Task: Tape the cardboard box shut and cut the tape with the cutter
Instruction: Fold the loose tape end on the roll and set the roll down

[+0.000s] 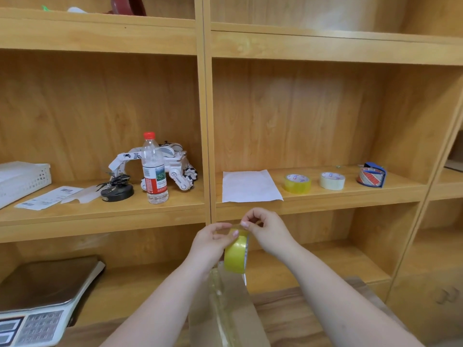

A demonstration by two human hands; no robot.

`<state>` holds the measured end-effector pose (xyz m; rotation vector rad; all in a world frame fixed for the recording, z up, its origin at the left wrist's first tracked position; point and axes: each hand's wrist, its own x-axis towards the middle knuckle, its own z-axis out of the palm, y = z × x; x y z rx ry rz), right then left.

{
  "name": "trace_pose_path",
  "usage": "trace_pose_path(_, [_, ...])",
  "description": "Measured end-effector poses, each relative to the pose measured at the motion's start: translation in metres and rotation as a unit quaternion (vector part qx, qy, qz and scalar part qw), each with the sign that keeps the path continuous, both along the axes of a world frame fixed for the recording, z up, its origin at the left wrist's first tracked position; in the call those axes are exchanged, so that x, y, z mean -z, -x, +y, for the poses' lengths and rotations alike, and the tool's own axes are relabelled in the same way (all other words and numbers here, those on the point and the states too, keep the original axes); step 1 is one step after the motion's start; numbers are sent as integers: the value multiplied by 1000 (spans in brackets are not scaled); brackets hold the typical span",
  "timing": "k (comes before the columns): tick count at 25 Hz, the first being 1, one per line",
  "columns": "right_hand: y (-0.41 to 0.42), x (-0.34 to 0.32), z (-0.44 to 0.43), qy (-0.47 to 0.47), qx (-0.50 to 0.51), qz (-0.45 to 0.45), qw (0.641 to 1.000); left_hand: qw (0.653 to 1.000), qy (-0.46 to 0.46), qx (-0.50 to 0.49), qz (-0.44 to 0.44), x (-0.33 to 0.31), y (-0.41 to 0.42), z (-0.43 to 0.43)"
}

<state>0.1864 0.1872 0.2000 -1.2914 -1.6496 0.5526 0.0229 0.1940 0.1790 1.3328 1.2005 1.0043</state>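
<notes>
My left hand (213, 240) and right hand (269, 231) grip a yellow tape roll (235, 255) above the cardboard box (225, 311), w/ fingers pinching its top edge. Wooden shelves (313, 196) behind hold two more rolls.

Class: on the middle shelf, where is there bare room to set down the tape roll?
Free: between the white paper and the divider post, and behind the three tape rolls. Crowded: the left bay around the water bottle and toy vehicle.

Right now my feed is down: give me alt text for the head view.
Both hands, left hand and right hand, hold a yellow tape roll above a cardboard box, fingers picking at the tape end. Behind, a wooden shelf holds three more tape rolls, paper and a water bottle.
</notes>
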Motion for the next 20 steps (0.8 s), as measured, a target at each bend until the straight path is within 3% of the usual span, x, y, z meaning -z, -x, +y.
trace_pose_path(8, [-54,46,15,38,153,71,985,998,-39,14,-49,27,-58,2])
trace_pose_path(11, [-109,71,19,74,210,178,958,994,-66,38,-74,33,-95,8])
trace_pose_path(15, [-176,97,21,178,82,364,911,993,-74,76,-49,47,-164,26])
trace_pose_path(17, [-208,108,21,207,33,375,903,993,-64,95,-35,63,-208,31])
trace_pose_path(20, [-262,128,18,216,56,360,906,992,-41,118,-26,91,-268,35])
